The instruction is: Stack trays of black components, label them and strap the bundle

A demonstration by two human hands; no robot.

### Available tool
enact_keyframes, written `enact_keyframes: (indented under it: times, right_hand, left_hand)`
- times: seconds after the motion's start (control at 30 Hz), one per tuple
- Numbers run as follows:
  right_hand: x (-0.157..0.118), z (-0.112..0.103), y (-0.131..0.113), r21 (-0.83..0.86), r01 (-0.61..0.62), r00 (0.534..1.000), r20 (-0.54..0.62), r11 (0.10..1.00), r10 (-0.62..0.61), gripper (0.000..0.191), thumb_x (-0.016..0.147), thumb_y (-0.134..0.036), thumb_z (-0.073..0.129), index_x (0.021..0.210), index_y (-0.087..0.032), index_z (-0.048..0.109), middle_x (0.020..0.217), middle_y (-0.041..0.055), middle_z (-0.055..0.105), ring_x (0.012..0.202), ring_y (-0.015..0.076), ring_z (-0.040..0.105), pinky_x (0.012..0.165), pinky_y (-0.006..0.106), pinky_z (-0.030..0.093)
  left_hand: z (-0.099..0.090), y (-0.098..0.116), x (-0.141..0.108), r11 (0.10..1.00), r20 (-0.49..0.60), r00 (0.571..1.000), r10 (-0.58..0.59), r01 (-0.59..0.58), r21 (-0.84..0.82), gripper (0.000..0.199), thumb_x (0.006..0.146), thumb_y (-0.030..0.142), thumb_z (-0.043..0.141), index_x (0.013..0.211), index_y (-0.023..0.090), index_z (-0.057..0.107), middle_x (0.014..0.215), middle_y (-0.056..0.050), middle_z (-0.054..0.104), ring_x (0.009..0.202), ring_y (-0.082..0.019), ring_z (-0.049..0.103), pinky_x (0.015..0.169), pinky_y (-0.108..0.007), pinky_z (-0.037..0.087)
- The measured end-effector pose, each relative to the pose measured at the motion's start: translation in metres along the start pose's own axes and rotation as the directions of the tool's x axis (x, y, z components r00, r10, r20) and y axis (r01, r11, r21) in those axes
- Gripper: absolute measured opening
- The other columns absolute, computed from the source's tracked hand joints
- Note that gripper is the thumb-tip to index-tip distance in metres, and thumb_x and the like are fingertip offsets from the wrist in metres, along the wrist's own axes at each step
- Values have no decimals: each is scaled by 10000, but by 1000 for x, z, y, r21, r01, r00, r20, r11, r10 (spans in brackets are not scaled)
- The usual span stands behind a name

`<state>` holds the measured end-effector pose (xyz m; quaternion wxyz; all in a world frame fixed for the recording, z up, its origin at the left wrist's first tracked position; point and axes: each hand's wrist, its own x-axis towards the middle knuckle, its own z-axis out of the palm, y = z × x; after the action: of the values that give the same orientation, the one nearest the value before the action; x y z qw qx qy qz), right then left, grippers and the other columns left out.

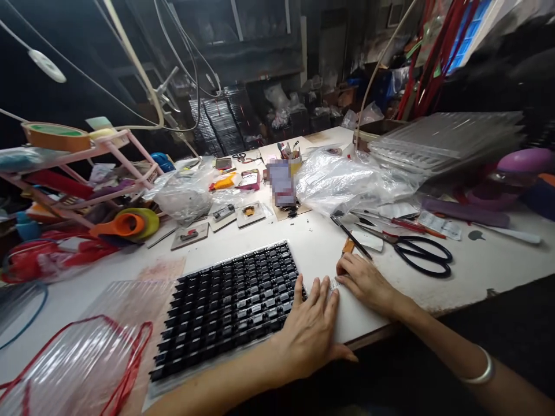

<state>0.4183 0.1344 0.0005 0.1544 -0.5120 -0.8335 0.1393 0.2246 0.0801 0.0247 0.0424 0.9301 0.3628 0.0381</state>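
A tray of black plastic parts [229, 300] in tight rows lies on the white table, most of its surface filled. My left hand [310, 323] rests at the tray's right edge, fingers stretched out and thumb apart, holding nothing. Just to the right, my right hand [366, 284] touches the tabletop with its fingers curled together. Tiny specks lie by its fingertips; whether something is pinched there I cannot make out. Beyond that hand lie a thin black tool [359, 242], a small orange piece [348, 245] and black-handled scissors [422, 254].
Clear ribbed trays [99, 329] with red cord lie at left, below a pink rack [124, 147]. Crumpled plastic bags [347, 176] and stacked clear trays [446, 138] fill the back right. Small square pads [251, 214] holding parts stand beyond the black tray.
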Motion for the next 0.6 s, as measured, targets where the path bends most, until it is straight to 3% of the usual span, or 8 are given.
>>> enact_keyframes:
  times: [0.1,0.17,0.23,0.3,0.37,0.43,0.57,0.6]
  right_hand:
    - [2,1,2,13,-11,1000,0,1000,11,79,867,-180,495,788,-187,505,862,64,566,829,212,530,752,367,406]
    - [1,2,3,39,-10,999,-37,999,12,93,860,-187,490,767,-192,498,837,58,564,816,215,529,748,374,402]
    - [-2,2,3,108,-20,995,-98,994,31,116,856,-214,482,741,-200,485,797,49,562,772,211,527,716,366,405]
    - [-7,0,5,247,-62,985,-140,967,99,142,871,-274,469,747,-207,486,756,35,561,712,195,526,662,341,413]
    - [-12,-3,8,411,-130,968,-144,902,205,178,877,-353,481,773,-210,507,724,19,558,664,177,525,613,314,419]
    - [-15,-6,10,535,-180,944,-141,825,298,207,847,-408,540,794,-209,535,719,13,560,657,168,531,596,299,426]
    - [-13,-9,-3,710,-174,918,-133,682,372,250,757,-419,664,817,-197,568,770,14,565,641,144,532,585,282,443]
    - [-11,-8,-11,753,-157,925,-115,639,362,256,744,-410,681,830,-196,571,784,10,562,630,133,528,574,274,447]
  left_hand:
    - [-21,-6,-17,997,-60,996,-72,74,15,806,823,701,299,1441,184,273,1497,-146,298,1375,-302,272,1087,-583,149]
    - [-32,-16,-41,978,-136,972,-191,200,57,675,877,604,348,1438,235,281,1493,-105,321,1368,-285,291,1087,-576,157]
    - [-38,-32,-75,927,-243,908,-340,367,75,575,909,510,384,1419,254,321,1462,-89,383,1350,-270,332,1088,-565,170]
    - [-35,-52,-121,851,-357,797,-487,526,11,547,899,517,401,1384,265,380,1414,-79,457,1310,-266,398,1084,-553,210]
    - [-28,-70,-174,739,-428,631,-647,657,-150,525,870,573,393,1261,248,525,1328,-85,551,1248,-272,474,1054,-511,313]
    - [-20,-82,-226,565,-409,431,-804,770,-298,554,815,613,434,1155,212,608,1235,-113,617,1156,-297,552,1001,-481,399]
    - [-11,-83,-293,70,-205,-20,-978,905,-419,533,784,637,448,1096,261,659,1115,-84,682,813,-305,671,765,-492,531]
    - [-10,-81,-298,29,-202,-64,-977,902,-430,515,779,628,469,1101,274,661,1087,-77,691,745,-301,669,706,-495,541]
